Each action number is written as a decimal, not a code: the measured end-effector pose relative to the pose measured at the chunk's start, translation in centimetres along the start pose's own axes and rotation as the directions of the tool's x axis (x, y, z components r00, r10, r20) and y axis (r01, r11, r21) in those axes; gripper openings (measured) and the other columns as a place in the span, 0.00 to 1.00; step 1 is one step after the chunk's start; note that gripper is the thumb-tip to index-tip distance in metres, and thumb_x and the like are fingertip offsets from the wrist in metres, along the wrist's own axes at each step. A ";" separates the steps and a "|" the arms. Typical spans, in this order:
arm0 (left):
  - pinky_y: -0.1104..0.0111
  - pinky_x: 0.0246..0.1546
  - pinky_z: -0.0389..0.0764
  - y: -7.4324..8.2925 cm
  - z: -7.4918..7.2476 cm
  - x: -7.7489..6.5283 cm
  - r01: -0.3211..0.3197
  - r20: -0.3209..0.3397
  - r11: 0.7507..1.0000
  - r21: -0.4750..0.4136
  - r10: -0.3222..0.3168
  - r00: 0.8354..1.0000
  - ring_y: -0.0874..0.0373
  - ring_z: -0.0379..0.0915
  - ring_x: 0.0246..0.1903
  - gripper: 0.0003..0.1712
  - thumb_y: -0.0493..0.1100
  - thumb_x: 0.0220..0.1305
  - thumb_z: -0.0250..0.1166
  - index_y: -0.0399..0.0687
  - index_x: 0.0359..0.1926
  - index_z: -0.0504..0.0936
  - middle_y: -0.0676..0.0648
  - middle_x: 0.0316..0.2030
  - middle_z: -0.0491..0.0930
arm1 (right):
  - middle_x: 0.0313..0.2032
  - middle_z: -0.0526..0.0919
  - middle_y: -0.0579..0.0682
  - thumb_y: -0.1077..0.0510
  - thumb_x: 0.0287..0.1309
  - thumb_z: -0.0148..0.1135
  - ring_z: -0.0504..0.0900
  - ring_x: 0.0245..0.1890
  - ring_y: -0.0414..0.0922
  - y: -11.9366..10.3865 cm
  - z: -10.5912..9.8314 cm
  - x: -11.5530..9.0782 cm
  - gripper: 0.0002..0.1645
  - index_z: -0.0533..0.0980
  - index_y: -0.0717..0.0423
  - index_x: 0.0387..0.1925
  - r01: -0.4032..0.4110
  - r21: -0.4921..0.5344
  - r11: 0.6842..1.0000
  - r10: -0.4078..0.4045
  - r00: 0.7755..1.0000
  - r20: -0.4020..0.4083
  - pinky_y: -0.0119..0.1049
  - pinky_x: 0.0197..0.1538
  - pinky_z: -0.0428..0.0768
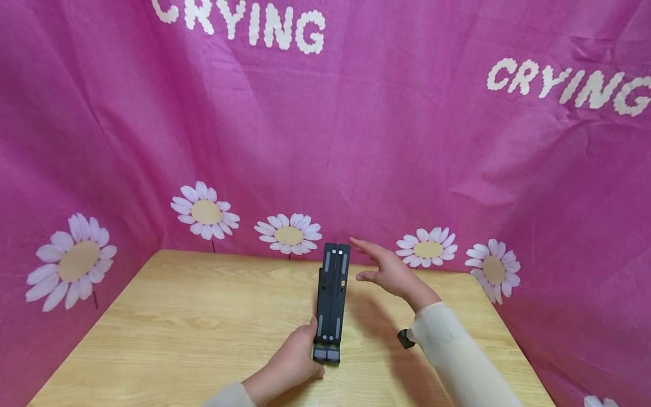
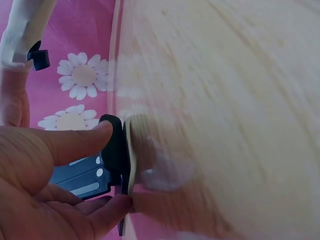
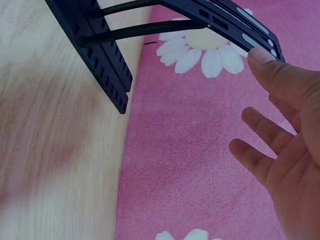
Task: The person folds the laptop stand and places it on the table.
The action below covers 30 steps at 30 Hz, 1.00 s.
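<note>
A black folding stand [image 1: 333, 299] sits in the middle of the wooden table [image 1: 178, 316], its long arms raised and sloping up toward the far end. My left hand [image 1: 305, 353] grips its near foot; the left wrist view shows the left hand [image 2: 112, 167] with thumb [image 2: 75, 142] and fingers pinching the stand's black end [image 2: 82, 177]. My right hand [image 1: 383, 268] hovers with straight, spread fingers beside the raised far end. In the right wrist view the right hand [image 3: 280, 130] has one fingertip [image 3: 260, 55] at the stand's upper tip [image 3: 235, 15]; contact is unclear.
Pink cloth with white daisies [image 1: 290, 232] and white lettering hangs close behind and on both sides of the table. A small black clip [image 1: 405, 338] sits at my right sleeve cuff. The table's left half holds nothing but bare wood.
</note>
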<state>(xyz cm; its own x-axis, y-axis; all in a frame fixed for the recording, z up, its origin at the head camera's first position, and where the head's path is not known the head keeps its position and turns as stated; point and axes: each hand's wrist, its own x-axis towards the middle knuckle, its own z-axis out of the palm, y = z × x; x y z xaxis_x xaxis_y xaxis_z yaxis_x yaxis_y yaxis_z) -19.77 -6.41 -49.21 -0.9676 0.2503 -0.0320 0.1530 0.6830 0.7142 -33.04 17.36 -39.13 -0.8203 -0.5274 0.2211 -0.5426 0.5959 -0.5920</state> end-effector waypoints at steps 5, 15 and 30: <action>0.47 0.67 0.71 0.1 0.0 0.2 0.030 0.006 0.999 0.012 -0.031 1.000 0.39 0.71 0.65 0.61 0.32 0.39 0.84 0.23 0.73 0.61 0.28 0.64 0.73 | 0.73 0.70 0.48 0.58 0.57 0.76 0.69 0.72 0.53 -0.1 -0.1 0.4 0.50 0.63 0.34 0.77 0.027 -0.052 0.998 -0.027 1.000 0.004 0.55 0.70 0.71; 0.51 0.61 0.77 -0.2 0.2 0.1 -0.045 -0.035 0.997 0.067 0.047 0.998 0.43 0.77 0.57 0.61 0.39 0.39 0.86 0.25 0.72 0.64 0.33 0.56 0.81 | 0.72 0.72 0.45 0.61 0.56 0.76 0.68 0.73 0.52 -0.4 0.3 1.0 0.47 0.68 0.33 0.74 0.049 -0.037 0.998 -0.049 0.999 -0.003 0.54 0.70 0.71; 0.51 0.61 0.77 -0.1 -0.4 0.8 -0.046 -0.018 0.995 0.089 0.048 0.999 0.44 0.77 0.57 0.54 0.38 0.43 0.84 0.23 0.69 0.68 0.31 0.57 0.80 | 0.61 0.83 0.48 0.56 0.52 0.79 0.80 0.63 0.49 -0.3 0.4 1.0 0.39 0.78 0.41 0.67 0.068 -0.163 0.984 -0.087 0.990 -0.109 0.50 0.63 0.79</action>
<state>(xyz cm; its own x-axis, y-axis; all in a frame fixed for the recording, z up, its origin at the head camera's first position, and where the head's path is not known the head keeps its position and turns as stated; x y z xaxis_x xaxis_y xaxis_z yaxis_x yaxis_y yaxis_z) -20.61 -6.53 -49.04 -0.9627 0.2702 0.0150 0.2148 0.7294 0.6495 -33.65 16.40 -38.99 -0.7849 -0.5078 0.3551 -0.6196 0.6493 -0.4411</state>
